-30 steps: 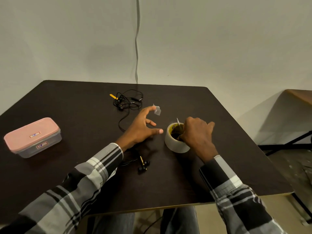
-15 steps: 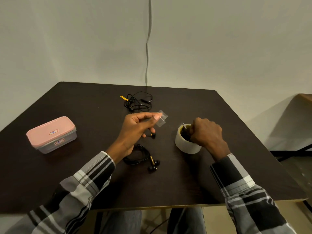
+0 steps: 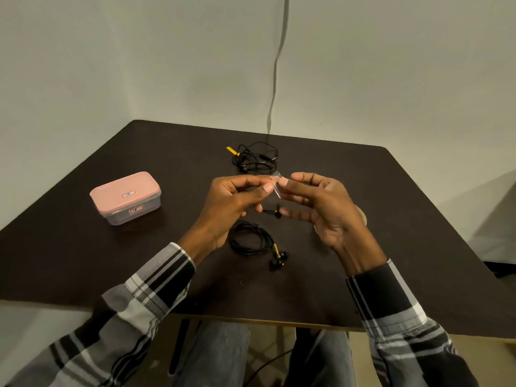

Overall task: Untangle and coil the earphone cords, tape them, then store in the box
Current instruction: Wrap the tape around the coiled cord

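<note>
Both hands are raised above the table (image 3: 83, 247), near its centre, and meet at a small clear tape piece (image 3: 276, 185). The left hand (image 3: 231, 205) pinches the piece between thumb and forefinger at its left edge; the other fingers are curled under. The right hand (image 3: 321, 208) pinches the same piece from the right w/ thumb and forefinger, and its other fingers are spread and half bent, holding nothing else. The tape is held approx. upright between the two hands, in the air, not touching the table.

Under the hands, at 6 o'clock from the tape, lies a coiled cord (image 3: 250, 238) flat on the table; its earbuds (image 3: 279, 259) w/ gold parts lie at the coil's 4 o'clock. One more black end w/ a gold ring (image 3: 275, 212) lies just below the right fingers. At 12 o'clock from the hands, near the far edge, a second cord (image 3: 255, 159) is in a loose tangle, w/ a yellow tag at its 10 o'clock. The box (image 3: 125, 196), pink lid on, stands at 9 o'clock, well apart from the hands. Tape roll: mostly hidden behind the right hand.
</note>
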Demonstrator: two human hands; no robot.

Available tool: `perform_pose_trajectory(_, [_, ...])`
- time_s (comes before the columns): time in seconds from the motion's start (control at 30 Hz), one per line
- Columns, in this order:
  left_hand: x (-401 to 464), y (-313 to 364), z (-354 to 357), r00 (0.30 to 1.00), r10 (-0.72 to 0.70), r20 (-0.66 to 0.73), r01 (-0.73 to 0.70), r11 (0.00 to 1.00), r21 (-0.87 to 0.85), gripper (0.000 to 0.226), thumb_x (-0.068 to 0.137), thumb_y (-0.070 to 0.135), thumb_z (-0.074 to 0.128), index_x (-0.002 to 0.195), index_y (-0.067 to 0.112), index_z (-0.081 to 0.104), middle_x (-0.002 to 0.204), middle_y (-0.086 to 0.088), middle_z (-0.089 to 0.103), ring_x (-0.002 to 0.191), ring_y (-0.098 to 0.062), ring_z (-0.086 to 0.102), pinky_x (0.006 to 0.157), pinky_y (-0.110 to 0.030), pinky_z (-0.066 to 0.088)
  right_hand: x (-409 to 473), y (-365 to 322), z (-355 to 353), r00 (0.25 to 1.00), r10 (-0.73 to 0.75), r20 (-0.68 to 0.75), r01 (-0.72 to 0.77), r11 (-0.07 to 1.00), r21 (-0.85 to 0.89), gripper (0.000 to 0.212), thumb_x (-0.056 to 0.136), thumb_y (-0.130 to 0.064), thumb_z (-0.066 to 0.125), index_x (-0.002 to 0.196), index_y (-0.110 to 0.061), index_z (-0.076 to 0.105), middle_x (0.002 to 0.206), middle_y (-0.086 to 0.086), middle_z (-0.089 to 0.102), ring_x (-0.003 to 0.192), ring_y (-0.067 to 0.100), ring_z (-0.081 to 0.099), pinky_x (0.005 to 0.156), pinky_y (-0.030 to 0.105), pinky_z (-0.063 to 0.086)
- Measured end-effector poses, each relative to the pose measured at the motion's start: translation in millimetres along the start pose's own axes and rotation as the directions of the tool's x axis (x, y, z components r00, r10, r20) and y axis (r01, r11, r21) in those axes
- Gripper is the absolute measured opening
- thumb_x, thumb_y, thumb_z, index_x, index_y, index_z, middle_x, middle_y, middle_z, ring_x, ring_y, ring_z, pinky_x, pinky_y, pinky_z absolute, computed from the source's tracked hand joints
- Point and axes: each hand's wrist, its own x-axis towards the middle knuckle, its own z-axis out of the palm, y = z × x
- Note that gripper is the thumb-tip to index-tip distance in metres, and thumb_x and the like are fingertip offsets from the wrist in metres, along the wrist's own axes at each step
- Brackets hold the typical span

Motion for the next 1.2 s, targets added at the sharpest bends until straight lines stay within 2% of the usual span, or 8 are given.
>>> perform_pose_trajectory(0.2, [-5.0,-3.1,-16.6,0.999,-0.012,-0.034,0.014,0.999,0.051,0.016,0.085,0.019,0.074,0.098,0.01,0.077,0.094,-0.011,0.076,0.055,-0.01,0.055,0.045,-0.015,0.033,2.5,3.1,16.2,0.998,-0.056,0.005,0.055,0.996,0.071,0.04,0.075,0.007,0.076,0.102,-0.011,0.053,0.083,0.012,0.076,0.075,0.023,0.074,0.076,0.041,0.061])
perform_pose_trajectory(0.37, [-2.6,-11.3,-27.0,0.988,-0.13,-0.084,0.141,0.982,0.128,0.014,0.087,0.027,0.072,0.091,0.014,0.077,0.089,0.003,0.078,0.051,-0.006,0.053,0.045,-0.015,0.032,-0.7,5.4,23.1,0.981,-0.177,-0.079,0.177,0.984,-0.004,0.039,0.075,0.008,0.078,0.095,-0.012,0.051,0.085,0.019,0.069,0.084,0.034,0.073,0.077,0.047,0.06])
perform_pose_trajectory(0.47, [2.8,-31.7,-43.4,0.979,-0.085,-0.188,0.128,0.966,0.227,0.008,0.087,0.026,0.072,0.088,0.021,0.078,0.086,0.004,0.078,0.058,-0.006,0.061,0.053,-0.02,0.046,-1.5,2.8,13.8,0.97,-0.209,-0.122,0.208,0.978,-0.015,0.038,0.075,0.004,0.08,0.096,-0.013,0.053,0.079,0.013,0.068,0.087,0.032,0.074,0.075,0.047,0.061])
perform_pose_trajectory(0.53, [6.8,-43.7,-51.7,0.988,-0.015,-0.154,0.088,0.87,0.485,0.014,0.084,0.038,0.073,0.094,0.03,0.078,0.092,0.01,0.077,0.08,-0.006,0.069,0.074,-0.03,0.056,-3.0,7.0,9.8,0.98,-0.173,-0.099,0.168,0.984,-0.059,0.04,0.075,0.003,0.081,0.101,-0.012,0.054,0.088,0.016,0.074,0.08,0.028,0.074,0.073,0.045,0.061])
perform_pose_trajectory(0.6, [8.0,-46.6,-51.0,0.999,-0.026,-0.031,0.04,0.657,0.753,0.029,0.085,0.05,0.068,0.108,0.033,0.074,0.107,0.013,0.074,0.099,-0.007,0.066,0.086,-0.035,0.054,-2.3,17.7,8.8,0.989,-0.129,-0.073,0.121,0.987,-0.107,0.041,0.075,0.002,0.081,0.104,-0.01,0.055,0.089,0.017,0.075,0.075,0.025,0.073,0.07,0.042,0.061])
perform_pose_trajectory(0.77, [10.7,-51.2,-38.7,0.982,-0.113,0.155,-0.113,0.309,0.944,0.045,0.092,0.054,0.056,0.132,0.033,0.06,0.124,0.006,0.056,0.116,-0.017,0.049,0.085,-0.04,0.049,2.9,44.6,8.6,0.995,-0.081,-0.053,0.073,0.988,-0.134,0.039,0.075,0.006,0.079,0.102,-0.01,0.056,0.072,0.005,0.073,0.071,0.02,0.072,0.074,0.041,0.062])
perform_pose_trajectory(1.03, [3.4,-67.4,-37.6,0.983,0.082,0.164,-0.184,0.429,0.885,0.021,0.091,0.04,0.064,0.107,0.032,0.075,0.104,0.009,0.057,0.088,-0.006,0.047,0.068,-0.027,0.039,9.3,69.8,9.4,0.992,-0.107,-0.074,0.09,0.975,-0.205,0.037,0.074,0.008,0.08,0.098,-0.011,0.059,0.085,0.013,0.073,0.078,0.021,0.07,0.07,0.032,0.059])
perform_pose_trajectory(1.2, [3.3,-66.1,-32.4,0.987,0.079,0.141,-0.162,0.458,0.874,0.015,0.089,0.032,0.067,0.1,0.026,0.076,0.102,0.006,0.065,0.09,-0.013,0.057,0.069,-0.027,0.04,12.9,80.5,10.9,0.989,-0.139,-0.054,0.123,0.965,-0.233,0.04,0.071,0.011,0.08,0.096,-0.012,0.059,0.085,0.01,0.072,0.077,0.019,0.071,0.075,0.037,0.061])
